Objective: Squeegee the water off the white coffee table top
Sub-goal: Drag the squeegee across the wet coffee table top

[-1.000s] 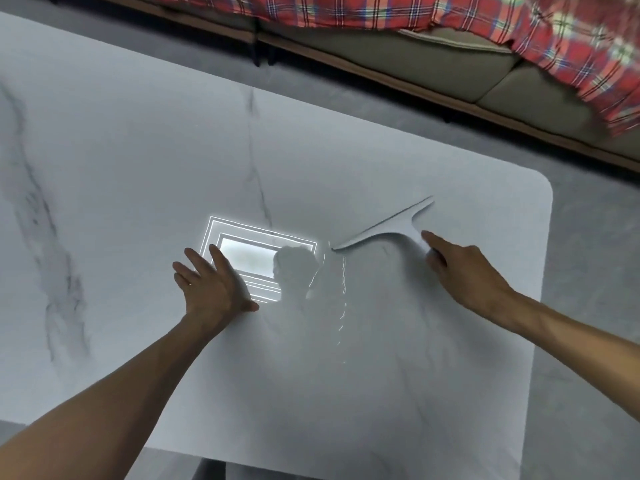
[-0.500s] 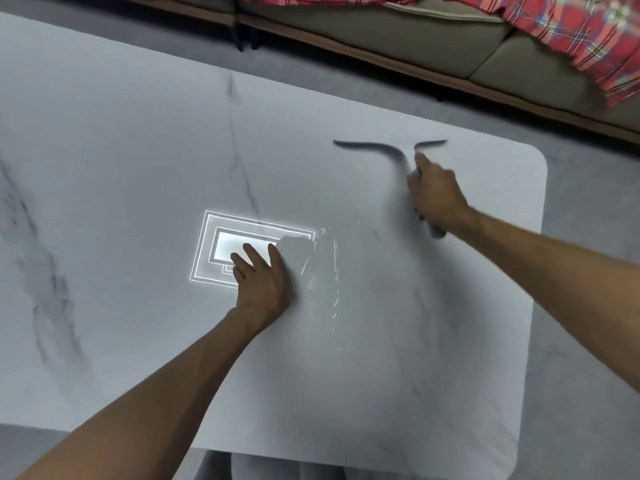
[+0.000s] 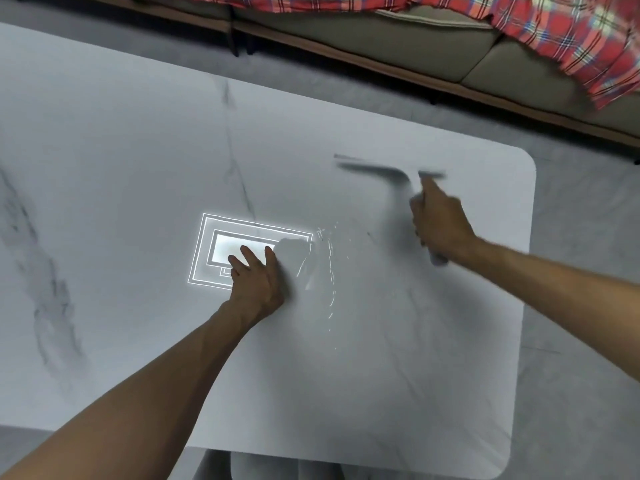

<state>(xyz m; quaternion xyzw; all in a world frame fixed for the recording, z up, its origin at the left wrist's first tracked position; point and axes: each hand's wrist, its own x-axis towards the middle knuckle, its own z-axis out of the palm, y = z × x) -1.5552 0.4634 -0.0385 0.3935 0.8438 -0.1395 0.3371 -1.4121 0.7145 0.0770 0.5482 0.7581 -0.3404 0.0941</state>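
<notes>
Head view: right hand is closed around the blurred squeegee on the white coffee table top; left hand lies flat, fingers spread, beside water streaks.

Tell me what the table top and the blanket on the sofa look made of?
The table top looks like polished stone or a marble-look slab: white with grey veins, mirroring a ceiling light. The blanket looks like soft woven cloth, red plaid, draped in folds.

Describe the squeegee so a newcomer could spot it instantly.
Start at the white coffee table, towards its far right rounded corner. The right hand grips a pale handle there; the squeegee is the blurred grey T-shaped bar beyond its knuckles, the only tool on the top.
</notes>
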